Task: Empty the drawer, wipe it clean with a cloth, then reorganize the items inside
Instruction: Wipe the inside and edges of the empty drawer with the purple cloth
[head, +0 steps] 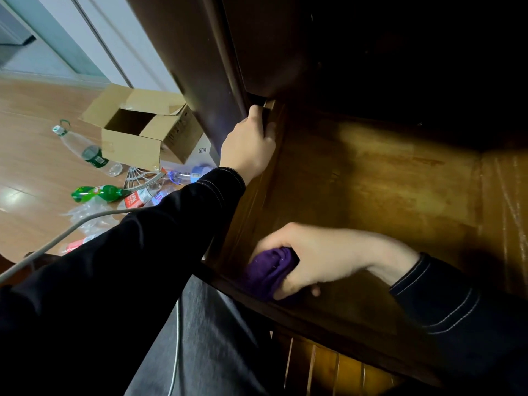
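**Drawer wipe in progress: near-left corner under the cloth**

Nearest to me, the right hand [320, 258] is clenched round a bunched purple fabric cloth [268, 270]. The thumb lies on top and the fingers curl beneath. The cloth sits in the near-left corner of the open brown wooden drawer [385, 195], touching the inside of the front rail and just beside the left wall. The wad's long axis runs from the fist down and left into that corner.

The step in hand, as I judge it, is the wiping. To do it well:
- Press the cloth flat into the joint between floor and walls, where dust collects.
- Work in overlapping strokes from the front rail toward the back.
- Refold to a clean face once one side is soiled.

No items show on the visible drawer floor. It looks streaked, so I judge the wiping unfinished.

Farther in, the left hand [247, 144] grasps the top of the left side wall, close to where it meets the dark cabinet. That brace should stay firm so wiping pressure does not slide the drawer shut.

The drawer is pulled out toward me, and its sliding axis runs from the front rail back into the dark cabinet. I cannot tell whether depth or width is the longer side.

Farthest off, on the wooden floor to the left, lie an open cardboard box [137, 138] and several plastic bottles, one of them green [94, 193].
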Action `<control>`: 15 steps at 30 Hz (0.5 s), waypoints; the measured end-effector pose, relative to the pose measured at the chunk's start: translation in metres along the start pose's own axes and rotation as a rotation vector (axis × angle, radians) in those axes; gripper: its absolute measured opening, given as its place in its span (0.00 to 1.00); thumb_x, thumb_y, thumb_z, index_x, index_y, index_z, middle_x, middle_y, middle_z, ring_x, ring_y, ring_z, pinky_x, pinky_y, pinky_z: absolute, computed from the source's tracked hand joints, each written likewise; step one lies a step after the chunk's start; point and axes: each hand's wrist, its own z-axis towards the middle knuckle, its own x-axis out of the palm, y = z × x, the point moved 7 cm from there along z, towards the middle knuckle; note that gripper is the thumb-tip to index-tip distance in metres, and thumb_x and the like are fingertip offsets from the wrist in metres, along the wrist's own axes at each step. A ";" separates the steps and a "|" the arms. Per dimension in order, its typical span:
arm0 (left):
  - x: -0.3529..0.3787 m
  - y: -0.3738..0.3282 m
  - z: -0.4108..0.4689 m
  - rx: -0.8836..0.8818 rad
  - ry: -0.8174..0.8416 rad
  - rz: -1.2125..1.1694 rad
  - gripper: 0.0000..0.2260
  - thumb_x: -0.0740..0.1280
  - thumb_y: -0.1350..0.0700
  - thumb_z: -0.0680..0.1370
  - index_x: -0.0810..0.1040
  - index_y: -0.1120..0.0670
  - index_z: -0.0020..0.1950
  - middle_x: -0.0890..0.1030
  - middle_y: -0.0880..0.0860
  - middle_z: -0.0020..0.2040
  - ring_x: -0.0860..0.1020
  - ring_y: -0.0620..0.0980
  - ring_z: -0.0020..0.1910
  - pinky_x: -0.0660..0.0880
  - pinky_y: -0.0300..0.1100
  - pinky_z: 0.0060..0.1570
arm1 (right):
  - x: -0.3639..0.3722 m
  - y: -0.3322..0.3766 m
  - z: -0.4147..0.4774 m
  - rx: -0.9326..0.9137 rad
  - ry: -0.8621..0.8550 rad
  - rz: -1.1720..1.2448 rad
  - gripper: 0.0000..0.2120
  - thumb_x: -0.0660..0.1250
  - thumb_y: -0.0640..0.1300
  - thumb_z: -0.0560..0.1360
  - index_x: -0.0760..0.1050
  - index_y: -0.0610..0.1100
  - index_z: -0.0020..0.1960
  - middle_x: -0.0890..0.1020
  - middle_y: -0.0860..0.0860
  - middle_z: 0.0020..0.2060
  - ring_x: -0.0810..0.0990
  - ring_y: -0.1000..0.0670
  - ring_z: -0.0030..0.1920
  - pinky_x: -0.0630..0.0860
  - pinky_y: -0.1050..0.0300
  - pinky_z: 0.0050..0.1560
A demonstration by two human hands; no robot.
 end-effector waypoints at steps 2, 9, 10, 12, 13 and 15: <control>0.001 0.000 0.000 0.000 0.004 0.001 0.13 0.57 0.48 0.83 0.67 0.55 0.63 0.73 0.52 0.47 0.72 0.57 0.43 0.65 0.47 0.44 | 0.002 -0.008 -0.008 0.043 0.090 -0.032 0.14 0.75 0.37 0.74 0.78 0.51 0.54 0.82 0.62 0.39 0.79 0.62 0.36 0.77 0.61 0.28; 0.002 0.001 0.001 0.000 -0.005 0.006 0.14 0.58 0.48 0.82 0.68 0.55 0.64 0.74 0.54 0.48 0.73 0.59 0.45 0.65 0.48 0.45 | 0.011 -0.041 0.022 0.376 -0.131 -0.241 0.29 0.73 0.40 0.76 0.68 0.48 0.74 0.76 0.47 0.64 0.82 0.46 0.41 0.76 0.63 0.26; 0.002 0.001 0.001 0.000 -0.004 0.012 0.14 0.58 0.48 0.82 0.67 0.55 0.64 0.76 0.56 0.50 0.75 0.61 0.47 0.67 0.49 0.45 | 0.014 -0.045 0.024 0.436 -0.139 -0.271 0.32 0.72 0.40 0.77 0.64 0.48 0.77 0.73 0.45 0.69 0.82 0.45 0.42 0.75 0.63 0.25; 0.003 0.002 0.001 -0.005 -0.005 0.019 0.15 0.58 0.47 0.82 0.67 0.54 0.63 0.79 0.60 0.54 0.77 0.65 0.52 0.71 0.52 0.48 | 0.013 -0.046 0.023 0.456 -0.120 -0.220 0.33 0.73 0.39 0.76 0.64 0.48 0.77 0.71 0.45 0.69 0.83 0.43 0.48 0.78 0.60 0.28; 0.003 0.002 0.001 -0.008 -0.005 0.018 0.15 0.58 0.47 0.81 0.67 0.54 0.63 0.79 0.60 0.56 0.77 0.66 0.53 0.72 0.54 0.49 | 0.010 -0.043 0.019 0.429 -0.084 -0.166 0.31 0.73 0.39 0.76 0.66 0.47 0.76 0.73 0.46 0.66 0.82 0.43 0.47 0.79 0.59 0.29; 0.002 0.002 0.002 -0.008 -0.006 0.017 0.15 0.58 0.47 0.81 0.67 0.53 0.63 0.79 0.61 0.56 0.77 0.66 0.53 0.72 0.53 0.48 | 0.001 -0.036 0.007 0.366 0.001 -0.070 0.27 0.74 0.37 0.75 0.71 0.45 0.71 0.75 0.49 0.59 0.81 0.46 0.46 0.81 0.59 0.30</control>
